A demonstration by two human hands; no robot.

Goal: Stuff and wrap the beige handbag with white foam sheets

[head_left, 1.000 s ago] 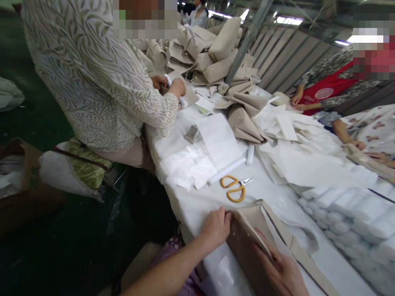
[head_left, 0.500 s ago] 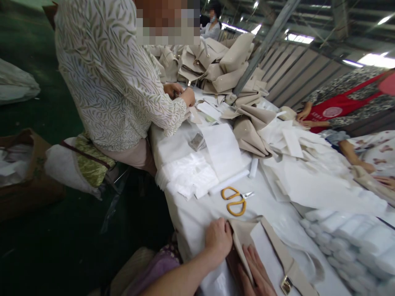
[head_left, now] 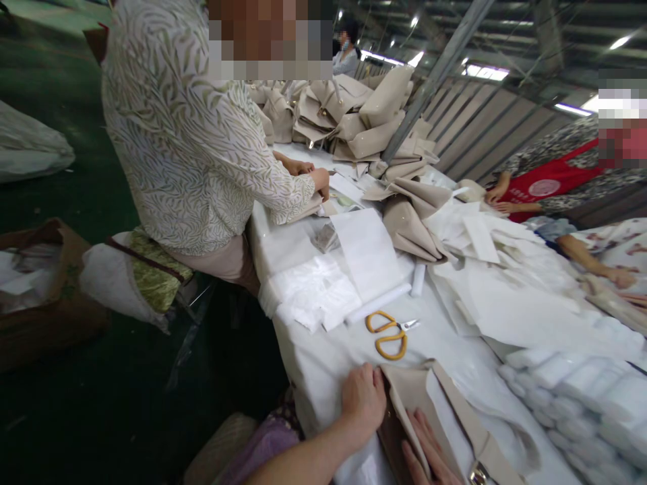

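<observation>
A beige bag (head_left: 410,385) with a strap and a gold buckle lies at the bottom right of the view, with a white sheet on it. My left hand (head_left: 364,397) is closed on the bag's upper left corner. My right hand (head_left: 427,450) lies on the bag near its opening, fingers stretched out and partly inside the fold. Just beyond the bag, scissors with yellow handles (head_left: 390,340) rest on the white-covered table (head_left: 303,360).
White sheets (head_left: 364,249) and a heap of beige bags (head_left: 348,114) lie farther back. White rolls (head_left: 591,404) are stacked at right. A person in a patterned shirt (head_left: 187,135) works at left; others are at right. A slanted metal post (head_left: 435,81) rises behind.
The view has shifted slightly, so most things sit a little lower. The neighbouring person's hands have moved nearer the table's middle. My hands stay on the bag in about the same places.
</observation>
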